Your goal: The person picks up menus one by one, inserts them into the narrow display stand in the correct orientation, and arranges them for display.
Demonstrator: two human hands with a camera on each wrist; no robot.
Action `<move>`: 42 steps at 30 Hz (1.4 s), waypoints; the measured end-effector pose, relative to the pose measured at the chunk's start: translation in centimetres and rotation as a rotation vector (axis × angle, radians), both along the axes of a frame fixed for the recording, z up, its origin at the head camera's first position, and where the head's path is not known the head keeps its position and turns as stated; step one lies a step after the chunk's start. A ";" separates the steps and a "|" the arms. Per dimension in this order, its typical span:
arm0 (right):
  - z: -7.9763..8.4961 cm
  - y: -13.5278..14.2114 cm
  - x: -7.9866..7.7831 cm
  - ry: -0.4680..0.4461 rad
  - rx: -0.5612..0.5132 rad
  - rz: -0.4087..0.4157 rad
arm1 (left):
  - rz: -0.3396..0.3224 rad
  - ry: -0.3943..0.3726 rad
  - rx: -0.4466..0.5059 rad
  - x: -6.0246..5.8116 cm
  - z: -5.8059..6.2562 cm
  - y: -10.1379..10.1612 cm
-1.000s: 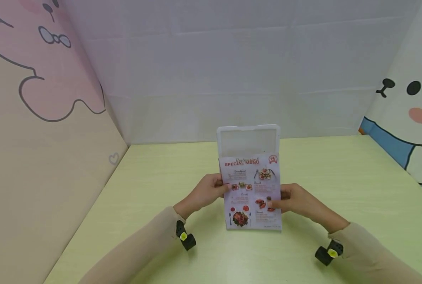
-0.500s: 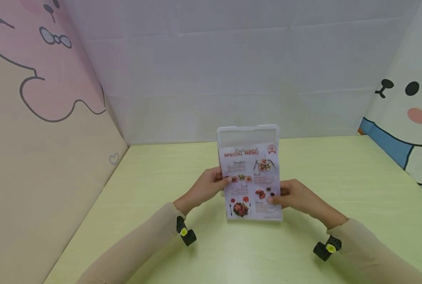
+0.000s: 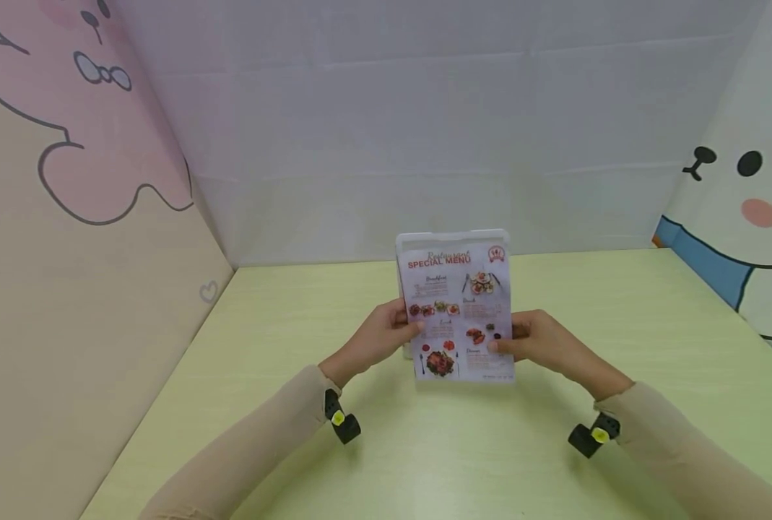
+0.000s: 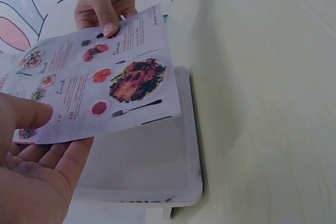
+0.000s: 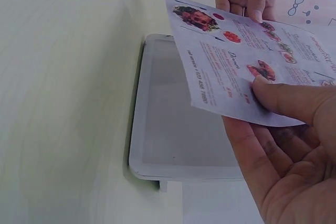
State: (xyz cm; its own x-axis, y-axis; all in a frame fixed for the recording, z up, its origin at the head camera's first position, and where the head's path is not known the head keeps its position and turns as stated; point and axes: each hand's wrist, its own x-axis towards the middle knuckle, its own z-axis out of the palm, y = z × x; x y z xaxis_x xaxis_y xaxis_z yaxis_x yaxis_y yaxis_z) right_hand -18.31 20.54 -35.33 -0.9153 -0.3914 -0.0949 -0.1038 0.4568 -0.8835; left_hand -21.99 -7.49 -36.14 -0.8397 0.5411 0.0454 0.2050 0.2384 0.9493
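Note:
A printed restaurant menu sheet [image 3: 453, 339] is held up between both hands. My left hand [image 3: 379, 332] pinches its left edge, thumb on the printed face and fingers behind. On the opposite edge my right hand [image 3: 548, 347] pinches it the same way, slightly lower. Behind the sheet stands a white-framed display stand [image 3: 453, 236]; in the head view only its top rim and a bit of its left side show. Both wrist views show the stand's grey panel [image 4: 136, 161] and rounded lower corners, with the sheet's bottom edge apart from it.
The stand rests on a pale yellow-green table [image 3: 295, 448]. A white back wall [image 3: 450, 130] rises behind it. Cartoon-printed panels flank the table, a pink figure [image 3: 119, 159] on the left and a white bear [image 3: 736, 209] on the right.
Both hands have raised the menu sheet along the front of the stand, so it now covers nearly all of the panel. The stand itself has hardly moved.

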 end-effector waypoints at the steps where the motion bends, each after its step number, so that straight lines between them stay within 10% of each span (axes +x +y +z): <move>1: 0.1 0.0 -0.1 0.003 0.004 -0.003 | 0.000 0.003 0.005 0.0 0.1 0.0; 21: 2.2 0.0 -1.7 0.067 0.028 -0.054 | 0.044 -0.044 -0.008 -0.4 0.8 0.0; 42: 4.2 -0.3 -3.2 0.093 0.082 -0.061 | 0.158 0.092 0.041 -2.6 2.1 0.3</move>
State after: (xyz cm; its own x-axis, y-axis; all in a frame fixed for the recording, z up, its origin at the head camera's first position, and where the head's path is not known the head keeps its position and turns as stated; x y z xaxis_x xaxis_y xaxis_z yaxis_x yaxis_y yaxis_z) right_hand -21.49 20.24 -31.17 -0.9436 -0.3289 -0.0373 -0.1536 0.5349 -0.8309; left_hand -24.56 -7.16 -34.04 -0.9054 0.3986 0.1459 0.2549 0.2357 0.9378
